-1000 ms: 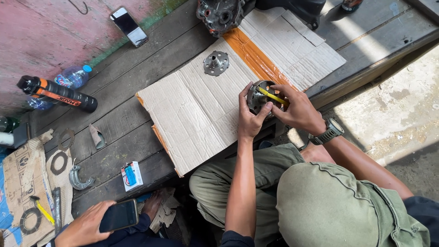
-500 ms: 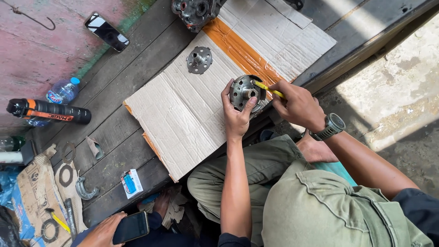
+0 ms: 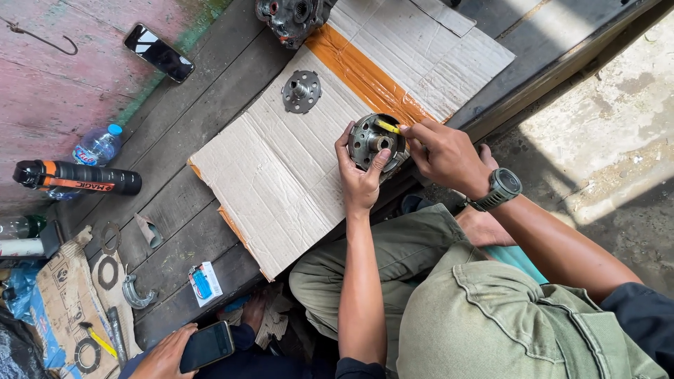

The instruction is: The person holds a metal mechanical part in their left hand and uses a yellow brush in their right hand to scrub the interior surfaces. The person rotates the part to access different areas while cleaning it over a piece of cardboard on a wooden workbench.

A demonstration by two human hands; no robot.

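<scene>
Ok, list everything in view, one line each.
cardboard: one, pale with orange tape, on planks
drum: one, grey metal, in left hand
tool: one, yellow, in right hand
plate: one, grey, on cardboard
engine part: one, dark, top edge
phones: two, black; one on planks, one in another person's hand
can: one, black-orange, left
bottle: one, clear, beside can
left hand: own
right hand: own, wrist watch
</scene>
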